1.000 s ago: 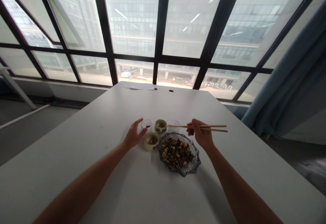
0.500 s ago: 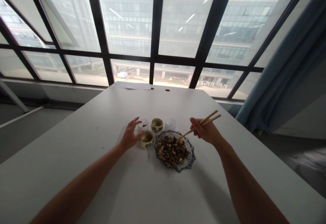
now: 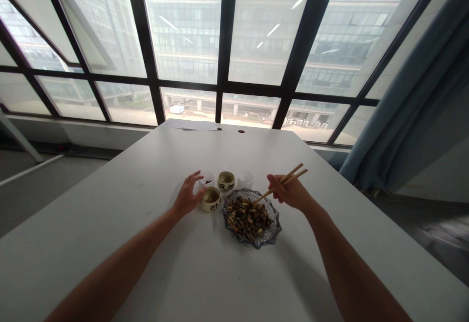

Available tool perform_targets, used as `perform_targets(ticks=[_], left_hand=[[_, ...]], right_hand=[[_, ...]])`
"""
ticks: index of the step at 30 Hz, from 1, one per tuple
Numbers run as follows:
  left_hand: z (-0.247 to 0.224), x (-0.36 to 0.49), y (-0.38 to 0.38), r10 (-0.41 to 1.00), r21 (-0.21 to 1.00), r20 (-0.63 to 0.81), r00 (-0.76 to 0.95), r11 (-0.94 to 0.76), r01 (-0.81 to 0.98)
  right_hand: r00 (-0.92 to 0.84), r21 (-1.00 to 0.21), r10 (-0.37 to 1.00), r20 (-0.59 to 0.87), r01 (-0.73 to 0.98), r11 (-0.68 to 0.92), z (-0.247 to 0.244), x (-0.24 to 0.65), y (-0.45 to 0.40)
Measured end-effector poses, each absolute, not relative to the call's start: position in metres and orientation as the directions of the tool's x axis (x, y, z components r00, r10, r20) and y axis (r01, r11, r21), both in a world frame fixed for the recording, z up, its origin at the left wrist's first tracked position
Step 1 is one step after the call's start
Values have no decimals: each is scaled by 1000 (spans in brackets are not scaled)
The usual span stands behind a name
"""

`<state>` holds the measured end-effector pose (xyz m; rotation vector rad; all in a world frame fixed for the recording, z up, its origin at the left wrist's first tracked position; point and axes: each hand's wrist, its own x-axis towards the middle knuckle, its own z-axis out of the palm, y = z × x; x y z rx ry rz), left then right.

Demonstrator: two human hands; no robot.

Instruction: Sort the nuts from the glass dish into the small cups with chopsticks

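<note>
My right hand (image 3: pixel 287 191) is closed round a pair of wooden chopsticks (image 3: pixel 293 174), whose tips reach into the seeds and nuts (image 3: pixel 249 218) in a scalloped glass bowl (image 3: pixel 274 236). On the left, my left hand (image 3: pixel 188 196) has its fingers apart, beside a clear plastic cup (image 3: pixel 207 179) with something small and dark in it and a cream cup with dark characters (image 3: pixel 210 200). A second cream cup (image 3: pixel 226 181) stands behind, and another clear cup (image 3: pixel 245 180) is just beyond the bowl.
The white table (image 3: pixel 205 273) extends toward the windows. Papers (image 3: pixel 190 125) lie at its far left edge, close to two small holes. A blue curtain (image 3: pixel 395 102) hangs at the right.
My right hand and the chopsticks have moved a little left, with the tips slightly further left over the seeds and nuts. My left hand is nearly unchanged.
</note>
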<state>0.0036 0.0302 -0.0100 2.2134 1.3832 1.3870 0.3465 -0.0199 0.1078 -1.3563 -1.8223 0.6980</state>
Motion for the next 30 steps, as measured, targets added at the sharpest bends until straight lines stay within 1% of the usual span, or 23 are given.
perform_targets(ticks=[6, 8, 10, 13, 15, 20, 21, 23, 25, 26, 28, 30], left_hand=[[-10, 3, 30, 781, 575, 610, 131, -551, 605], [-10, 3, 30, 786, 578, 603, 135, -548, 604], [-9, 3, 30, 790, 582, 596, 141, -547, 602], [-8, 3, 30, 792, 586, 593, 148, -550, 596], [-8, 3, 29, 790, 587, 595, 149, -553, 591], [-10, 4, 30, 790, 587, 594, 152, -555, 589], [-9, 3, 30, 792, 585, 591, 153, -552, 595], [-4, 3, 28, 786, 565, 599, 151, -549, 616], [5, 3, 21, 748, 498, 638, 182, -582, 643], [11, 5, 15, 712, 438, 664, 231, -620, 652], [22, 12, 0, 588, 254, 673, 450, -754, 606], [30, 24, -16, 441, 107, 613, 655, -868, 484]], right_hand=[[10, -881, 968, 250, 417, 223, 108, 355, -14], [73, -924, 966, 250, 316, 215, 105, 357, -9], [161, -957, 953, 258, 174, 230, 98, 355, -3], [306, -965, 918, 252, 4, 263, 86, 347, 3], [359, -961, 899, 252, -21, 277, 79, 338, 5], [442, -939, 842, 309, 0, 344, 71, 315, 1], [432, -934, 843, 320, -4, 357, 70, 311, 0], [325, -932, 880, 347, 16, 362, 69, 304, -1], [175, -930, 913, 368, 70, 361, 69, 301, -1], [130, -925, 917, 377, 95, 367, 70, 302, -1], [139, -916, 907, 398, 121, 383, 73, 306, 0], [202, -912, 890, 408, 126, 389, 80, 314, -1]])
